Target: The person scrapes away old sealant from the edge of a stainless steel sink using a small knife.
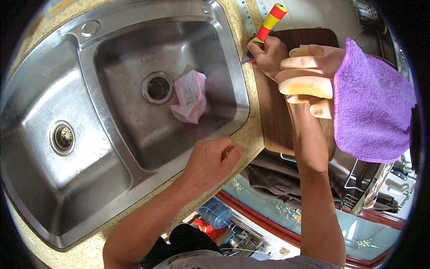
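Note:
My right hand [270,55] is closed around a tool whose handle [271,22] is wrapped in red and yellow bands; a bit of dark blade shows below the fist, by the sink's right rim. It is over the edge of a brown wooden board [275,127]. My left hand [211,161], fingers curled, rests at the front rim of the steel double sink [141,175]; nothing shows in it. A crumpled pink and white plastic wrapper [189,90] bearing print lies in the right basin, beside the drain hole [158,88].
Pale rubber gloves [309,80] and a purple towel [373,107] hang over my right forearm's side. A wire rack [356,185] with a dark cloth [275,178] is below the board. A blue water bottle [215,213] stands low by the cabinet.

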The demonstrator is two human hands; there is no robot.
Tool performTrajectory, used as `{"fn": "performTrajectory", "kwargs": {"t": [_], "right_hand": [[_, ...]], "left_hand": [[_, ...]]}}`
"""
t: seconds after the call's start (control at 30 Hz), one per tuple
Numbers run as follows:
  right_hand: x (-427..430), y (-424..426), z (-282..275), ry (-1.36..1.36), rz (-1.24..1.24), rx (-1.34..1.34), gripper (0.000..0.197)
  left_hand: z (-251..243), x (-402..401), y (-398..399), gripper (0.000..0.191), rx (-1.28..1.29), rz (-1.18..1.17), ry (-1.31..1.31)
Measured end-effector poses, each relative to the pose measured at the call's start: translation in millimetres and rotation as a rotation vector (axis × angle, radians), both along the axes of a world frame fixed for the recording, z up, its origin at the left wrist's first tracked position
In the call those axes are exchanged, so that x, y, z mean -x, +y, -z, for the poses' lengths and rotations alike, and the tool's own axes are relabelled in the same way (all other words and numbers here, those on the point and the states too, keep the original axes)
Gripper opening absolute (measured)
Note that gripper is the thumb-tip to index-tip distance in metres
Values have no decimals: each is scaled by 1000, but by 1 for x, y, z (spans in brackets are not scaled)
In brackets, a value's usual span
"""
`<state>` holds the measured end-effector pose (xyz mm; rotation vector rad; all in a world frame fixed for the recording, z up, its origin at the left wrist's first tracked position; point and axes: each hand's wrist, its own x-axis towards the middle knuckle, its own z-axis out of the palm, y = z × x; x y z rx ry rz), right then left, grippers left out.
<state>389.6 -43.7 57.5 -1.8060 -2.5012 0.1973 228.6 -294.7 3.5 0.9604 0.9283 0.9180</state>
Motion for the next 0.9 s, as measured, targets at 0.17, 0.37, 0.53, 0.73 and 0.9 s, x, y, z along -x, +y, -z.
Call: {"fn": "performTrajectory", "kwargs": {"t": [0.17,0.37,0.53,0.73,0.9], "right_hand": [[-3,-1,-15,-61,0,24,19],[-3,-2,-10,-83,-8,46,21],[9,-11,-14,-134,10,77,22],[0,-12,-12,-173,103,122,19],[7,-15,-11,-160,103,128,19]], "left_hand": [[-2,-4,-1,27,-34,-18,-48],[0,-6,-1,28,-46,-12,-20],[1,-3,-1,29,-43,-27,-10],[-1,-3,-1,28,4,-2,-36],[1,-5,-1,28,-1,-9,-25]]}}
